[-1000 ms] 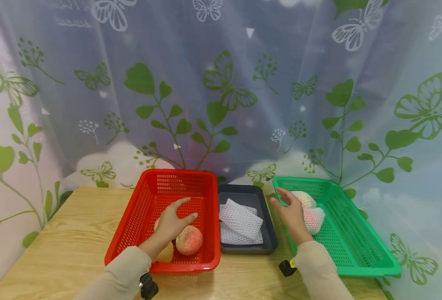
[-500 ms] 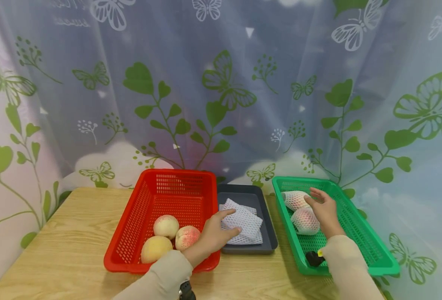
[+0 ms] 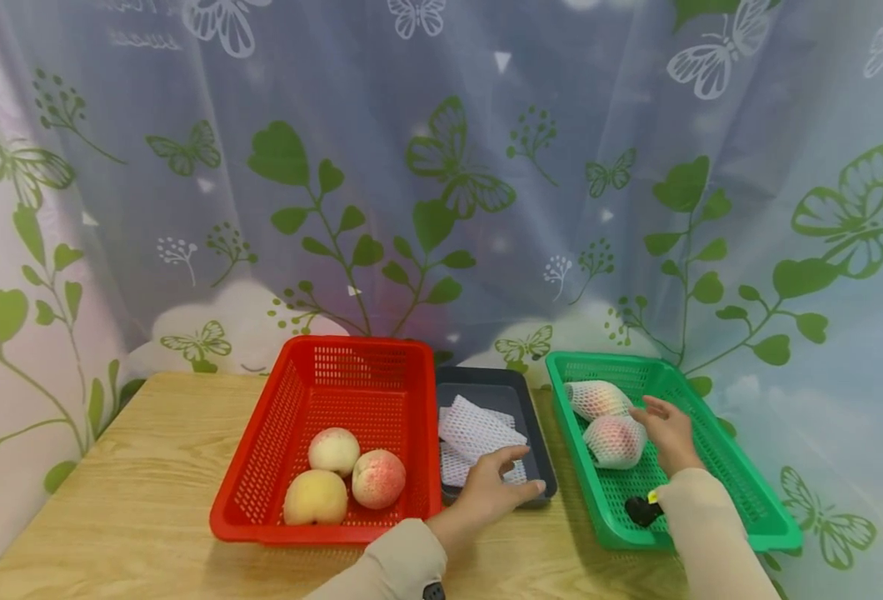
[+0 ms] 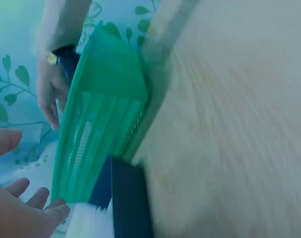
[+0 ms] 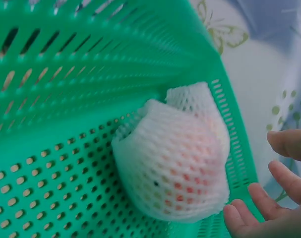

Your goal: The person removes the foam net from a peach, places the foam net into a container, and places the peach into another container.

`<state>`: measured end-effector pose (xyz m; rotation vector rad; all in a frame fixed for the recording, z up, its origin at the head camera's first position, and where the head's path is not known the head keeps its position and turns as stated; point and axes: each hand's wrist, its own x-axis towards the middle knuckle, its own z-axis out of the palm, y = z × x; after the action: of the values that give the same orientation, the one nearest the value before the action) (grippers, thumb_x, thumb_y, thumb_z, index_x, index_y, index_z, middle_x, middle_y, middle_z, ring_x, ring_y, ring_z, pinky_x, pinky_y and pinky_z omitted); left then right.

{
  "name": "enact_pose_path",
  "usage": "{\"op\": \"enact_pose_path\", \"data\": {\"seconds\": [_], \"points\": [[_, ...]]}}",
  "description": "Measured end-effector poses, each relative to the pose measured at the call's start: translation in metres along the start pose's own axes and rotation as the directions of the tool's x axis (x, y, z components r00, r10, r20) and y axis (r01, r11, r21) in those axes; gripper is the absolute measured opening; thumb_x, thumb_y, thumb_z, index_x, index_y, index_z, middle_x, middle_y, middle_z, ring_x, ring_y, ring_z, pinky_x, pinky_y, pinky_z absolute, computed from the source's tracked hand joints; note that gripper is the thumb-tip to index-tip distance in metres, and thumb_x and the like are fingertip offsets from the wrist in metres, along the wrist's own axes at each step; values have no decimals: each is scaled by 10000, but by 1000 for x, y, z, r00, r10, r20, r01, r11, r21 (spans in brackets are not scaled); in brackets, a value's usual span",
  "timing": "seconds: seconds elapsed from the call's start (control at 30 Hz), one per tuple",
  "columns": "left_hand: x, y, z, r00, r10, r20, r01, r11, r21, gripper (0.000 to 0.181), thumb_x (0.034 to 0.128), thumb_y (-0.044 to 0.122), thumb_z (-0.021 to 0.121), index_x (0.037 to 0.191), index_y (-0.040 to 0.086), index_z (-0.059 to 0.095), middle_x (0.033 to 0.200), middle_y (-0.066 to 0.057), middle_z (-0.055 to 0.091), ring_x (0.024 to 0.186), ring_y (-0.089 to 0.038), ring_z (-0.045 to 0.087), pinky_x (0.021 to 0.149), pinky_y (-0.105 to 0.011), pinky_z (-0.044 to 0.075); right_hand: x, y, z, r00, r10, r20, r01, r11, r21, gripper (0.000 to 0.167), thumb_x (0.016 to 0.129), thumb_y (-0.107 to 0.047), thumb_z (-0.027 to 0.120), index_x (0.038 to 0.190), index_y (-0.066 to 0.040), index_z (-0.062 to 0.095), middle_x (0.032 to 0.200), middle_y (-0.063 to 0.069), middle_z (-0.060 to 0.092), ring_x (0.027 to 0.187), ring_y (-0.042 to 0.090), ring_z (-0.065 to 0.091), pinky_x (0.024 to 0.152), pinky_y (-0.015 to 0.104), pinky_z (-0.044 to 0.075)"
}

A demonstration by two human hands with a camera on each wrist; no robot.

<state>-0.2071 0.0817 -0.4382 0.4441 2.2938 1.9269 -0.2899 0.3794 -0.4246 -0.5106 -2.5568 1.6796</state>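
Observation:
Over the front right part of a dark grey tray, my left hand hovers with fingers spread and holds nothing. White foam net sleeves lie in that tray, partly behind the hand. My right hand is above the green basket, its fingers relaxed and holding nothing. Just left of it in the basket sit two fruits in foam nets, a front netted peach and a paler netted fruit behind. In the right wrist view, the fingertips come near the front netted peach; contact cannot be told.
A red basket on the left holds a pale peach, a pink peach and a yellow fruit. All containers stand on a wooden table. A printed curtain hangs behind.
My left hand has moved right, from over the red basket to the tray. My right hand has shifted right, from the green basket's left edge to past the netted fruits.

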Motion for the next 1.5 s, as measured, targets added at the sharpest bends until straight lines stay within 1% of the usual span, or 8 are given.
{"op": "enact_pose_path", "data": {"seconds": [0.23,0.3,0.47,0.57,0.87,1.07,1.27,1.5], "points": [[-1,0,41,989,-143,35,147,971,-187,504,816,131,755,1282,39,584,1268,-127,596,1182,-370,540,935,-438,498,7,18,1,998,54,20,-53,998,-13,711,974,-264,535,1521,-15,156,1551,306,10,1397,499,112,1101,612,223],[0,2,51,982,-186,40,190,951,-243,495,819,117,750,1281,52,584,1250,-108,597,1167,-356,545,908,-417,516,9,22,3,998,60,16,-60,998,-22,713,965,-248,546,1516,-4,166,1539,329,46,1334,470,293,1063,580,314],[0,2,72,970,-242,17,234,916,-325,487,809,62,744,1267,31,581,1202,-113,613,1126,-355,565,882,-420,528,11,28,5,992,87,89,-87,996,-9,784,952,-308,561,1522,-3,118,1538,319,81,1312,459,316,1023,580,357],[0,1,82,969,-247,7,232,898,-373,493,795,30,738,1258,-3,574,1189,-146,618,1115,-365,569,897,-448,518,12,29,5,980,107,166,-113,993,24,848,954,-361,556,1525,-9,38,1546,310,20,1386,500,144,1074,625,274],[-3,1,94,964,-262,52,255,849,-463,481,813,-12,696,1268,-49,542,1110,-127,643,1017,-268,620,920,-451,506,13,28,7,948,134,288,-157,986,57,968,958,-378,545,1478,41,-156,1495,382,57,1332,556,222,1057,627,302],[-2,2,99,954,-297,35,279,841,-462,461,806,-31,698,1247,-36,562,1045,-87,653,994,-235,622,893,-420,522,13,23,8,936,176,304,-217,970,109,1063,955,-325,560,1384,59,-334,1485,373,-194,1360,562,107,1103,597,224],[0,0,103,956,-294,-10,254,841,-478,425,802,-61,691,1212,-43,584,991,-90,666,916,-202,638,803,-363,554,16,23,9,918,202,341,-230,972,42,980,951,-310,564,1409,185,-146,1492,402,-58,1369,539,129,1120,553,229],[0,0,106,945,-321,-56,256,837,-484,400,769,-98,709,1156,-49,619,925,-82,669,850,-175,642,732,-323,569,17,26,12,905,212,369,-230,973,6,977,944,-335,570,1421,187,-105,1492,398,-71,1360,552,126,1101,555,267]]}}
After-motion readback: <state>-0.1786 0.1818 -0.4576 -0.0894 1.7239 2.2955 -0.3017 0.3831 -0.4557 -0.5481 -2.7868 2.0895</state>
